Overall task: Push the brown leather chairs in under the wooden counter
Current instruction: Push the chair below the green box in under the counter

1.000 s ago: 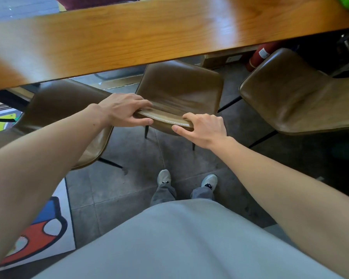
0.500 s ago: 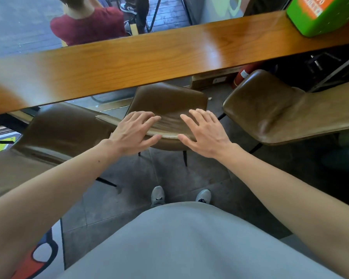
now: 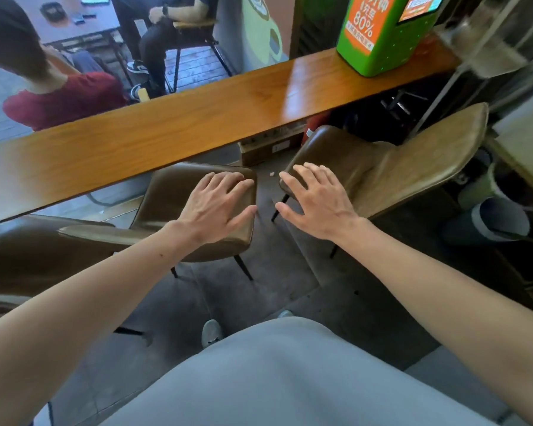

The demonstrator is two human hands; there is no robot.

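Observation:
Three brown leather chairs stand along the long wooden counter (image 3: 197, 124). The left chair (image 3: 28, 259) and the middle chair (image 3: 166, 198) sit partly under its edge. The right chair (image 3: 413, 161) stands turned at an angle, with its seat corner toward me and its tan backrest out to the right. My left hand (image 3: 216, 207) is open, fingers spread, over the right side of the middle chair. My right hand (image 3: 317, 201) is open too, over the gap between the middle and right chairs, its fingertips at the right chair's seat corner. Neither hand grips anything.
A green and orange box (image 3: 379, 32) stands on the counter's right end. Behind the glass sit a person in red (image 3: 62, 99) and another on a chair. A red extinguisher (image 3: 313, 124) is under the counter. Someone's foot (image 3: 490, 222) is at the right, my shoes (image 3: 211, 333) below.
Both hands let go of the middle chair's back rim and opened. They have shifted right, toward the right chair, and my view has swung up and to the right.

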